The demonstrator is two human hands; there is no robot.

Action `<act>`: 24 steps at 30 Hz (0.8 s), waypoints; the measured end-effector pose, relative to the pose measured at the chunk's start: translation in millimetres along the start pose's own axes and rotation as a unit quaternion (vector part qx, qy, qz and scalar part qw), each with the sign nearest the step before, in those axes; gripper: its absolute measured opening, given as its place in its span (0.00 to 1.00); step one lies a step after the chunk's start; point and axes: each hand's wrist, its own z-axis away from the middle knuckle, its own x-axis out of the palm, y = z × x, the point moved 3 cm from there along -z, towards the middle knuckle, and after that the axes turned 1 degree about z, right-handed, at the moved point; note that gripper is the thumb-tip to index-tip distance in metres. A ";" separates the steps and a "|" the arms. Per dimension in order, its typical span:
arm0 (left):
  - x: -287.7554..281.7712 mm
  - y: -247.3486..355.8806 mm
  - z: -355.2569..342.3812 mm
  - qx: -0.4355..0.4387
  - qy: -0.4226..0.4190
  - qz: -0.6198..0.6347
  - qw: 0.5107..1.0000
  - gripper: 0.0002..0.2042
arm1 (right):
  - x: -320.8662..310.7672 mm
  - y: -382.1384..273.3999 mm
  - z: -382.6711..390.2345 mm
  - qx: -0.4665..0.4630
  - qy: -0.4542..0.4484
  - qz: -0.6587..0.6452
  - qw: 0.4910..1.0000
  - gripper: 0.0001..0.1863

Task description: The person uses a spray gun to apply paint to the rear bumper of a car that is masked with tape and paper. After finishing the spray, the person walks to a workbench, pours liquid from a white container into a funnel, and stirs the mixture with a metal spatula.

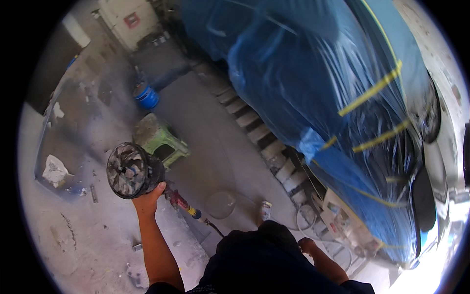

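Observation:
My left hand (148, 198) is raised and closed round the underside of a spray gun. Its round black cup (129, 169) has a top smeared with grey and black. From the gun hangs a red, yellow and blue air fitting (181, 202), joined to a dark hose. The gun's trigger and nozzle are hidden. Down at my right side, my right hand (307, 245) is by my hip, close to my dark clothing. Its fingers are small and partly hidden, and whether they hold anything I cannot tell.
A green step stool (169, 147) stands beyond the cup, with a blue bucket (147, 96) farther off. Blue plastic sheeting (303, 73), taped in yellow, covers a car on the right. Wooden slats (259, 133) run along it. A thin hose (306, 218) loops on the floor.

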 end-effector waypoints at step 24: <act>-153.8 -210.4 -414.2 -0.108 0.016 -0.035 0.993 0.33 | -244.5 -143.9 -453.6 0.012 -0.041 0.095 0.995 0.14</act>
